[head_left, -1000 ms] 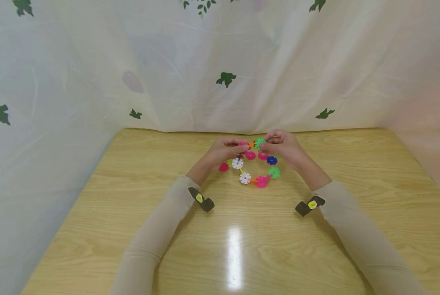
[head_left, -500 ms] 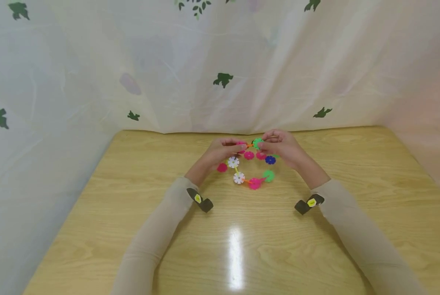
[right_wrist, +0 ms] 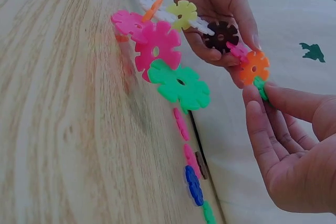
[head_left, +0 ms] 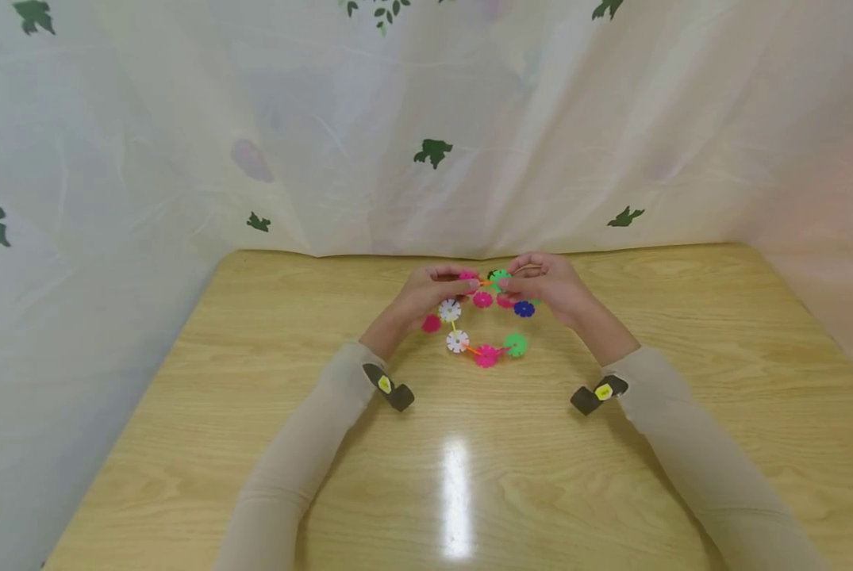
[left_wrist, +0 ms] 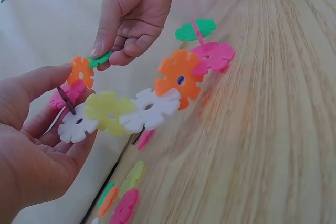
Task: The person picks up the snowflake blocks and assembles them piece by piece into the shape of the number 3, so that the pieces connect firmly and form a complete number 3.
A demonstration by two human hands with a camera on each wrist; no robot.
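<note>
A curved chain of notched, flower-shaped plastic discs hangs from both hands. My left hand [head_left: 429,292] pinches the chain around its pink disc [left_wrist: 60,98], beside an orange disc [left_wrist: 82,71]. My right hand [head_left: 549,289] pinches the green disc [right_wrist: 260,88] at the chain's upper end between thumb and fingers; that disc joins the orange one. From the left hand the chain runs through brown [right_wrist: 221,37], white [head_left: 450,310], yellow [left_wrist: 109,112], a second white [head_left: 458,342], another orange [left_wrist: 179,79] and pink [head_left: 486,356] to a far green disc [head_left: 515,345], low over the table.
Loose discs lie on the wooden table [head_left: 312,460] beyond the chain: blue [head_left: 524,309], pink [head_left: 482,300], a red-pink one [head_left: 431,323] near the left wrist, and several others. A patterned cloth [head_left: 340,143] hangs along the table's back edge.
The hanging lower part of the chain has swung to the left, its white, pink and far green discs shifting that way. Both hands keep their pinch at nearly the same place.
</note>
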